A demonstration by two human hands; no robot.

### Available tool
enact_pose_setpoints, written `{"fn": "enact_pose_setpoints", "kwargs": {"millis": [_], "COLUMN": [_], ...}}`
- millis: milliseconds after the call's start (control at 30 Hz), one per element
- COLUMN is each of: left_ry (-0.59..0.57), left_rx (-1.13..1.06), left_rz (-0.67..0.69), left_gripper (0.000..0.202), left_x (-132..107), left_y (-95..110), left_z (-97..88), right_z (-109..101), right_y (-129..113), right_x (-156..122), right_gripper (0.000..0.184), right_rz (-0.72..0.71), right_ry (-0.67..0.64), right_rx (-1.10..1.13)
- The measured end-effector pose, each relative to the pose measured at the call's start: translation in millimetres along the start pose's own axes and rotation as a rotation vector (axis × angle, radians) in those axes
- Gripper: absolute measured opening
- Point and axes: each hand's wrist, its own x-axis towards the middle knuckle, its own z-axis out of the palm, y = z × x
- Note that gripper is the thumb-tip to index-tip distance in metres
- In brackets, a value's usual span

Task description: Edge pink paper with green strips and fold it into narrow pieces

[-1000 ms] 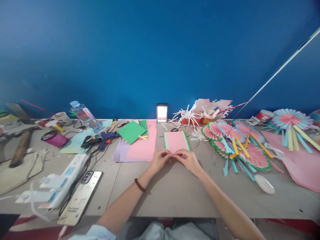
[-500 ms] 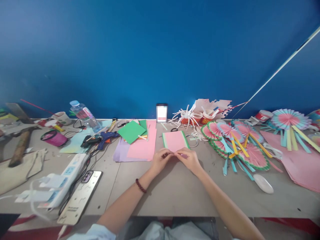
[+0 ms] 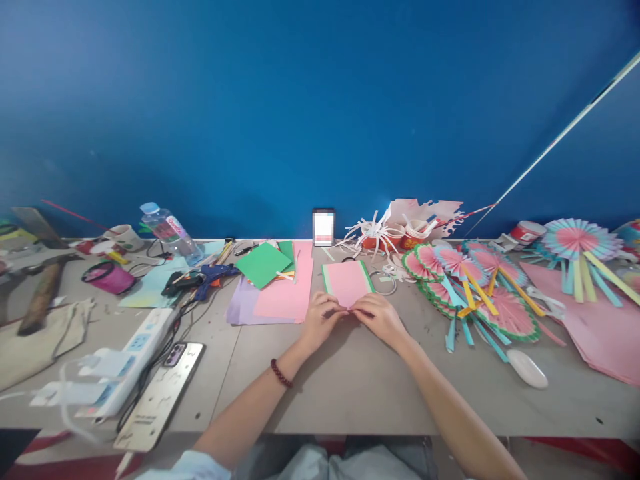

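A pink sheet of paper with green side borders (image 3: 346, 279) lies in front of me at the middle of the table. My left hand (image 3: 320, 319) pinches its near edge from the left, thumb against the fingers. From the right, my right hand (image 3: 379, 319) pinches the same edge, its fingertips almost meeting those of the left. Fingers cover most of that near edge, so any fold there is hard to make out. A pair of scissors or similar dark loop (image 3: 349, 261) is partly visible just beyond the sheet.
Left of the sheet lie green papers (image 3: 264, 265) on pink and purple sheets. Farther left are a glue gun (image 3: 207, 280), a bottle (image 3: 173, 230), a power strip (image 3: 135, 360) and a phone (image 3: 161, 397). Pleated paper fans (image 3: 507, 313) and a white spoon-like piece (image 3: 527, 369) lie right.
The sheet has shifted slightly left and its far edge now sits tilted differently. Both hands remain at the near edge, with the fingers slightly rearranged.
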Motion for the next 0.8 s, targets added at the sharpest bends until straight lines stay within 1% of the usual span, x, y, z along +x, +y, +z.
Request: {"fn": "enact_pose_setpoints", "kwargs": {"millis": [233, 300, 433, 600, 667, 800], "left_ry": [-0.016, -0.008, 0.044, 0.008, -0.001, -0.032], "left_rx": [0.055, 0.078, 0.136, 0.208, 0.227, 0.225], "left_rz": [0.060, 0.106, 0.219, 0.340, 0.375, 0.390], "left_gripper": [0.019, 0.019, 0.018, 0.018, 0.023, 0.045], "left_x": [-2, -3, -4, -5, -6, -7], "left_y": [-2, -1, 1, 0, -1, -1], "left_z": [1.7, 2.4, 4.2, 4.5, 3.4, 1.9], "right_z": [-3, -4, -7, -10, -12, -16], "right_y": [-1, -1, 1, 6, 9, 14], "right_x": [1, 1, 2, 2, 3, 2], "right_gripper": [0.017, 0.016, 0.018, 0.022, 0.022, 0.021], "right_rz": [-0.001, -0.013, -0.053, -0.055, -0.038, 0.039], "right_ry": [0.029, 0.032, 0.058, 0.125, 0.169, 0.261], "right_rx": [-0.001, -0.022, -0.104, -0.144, -0.122, -0.068]}}
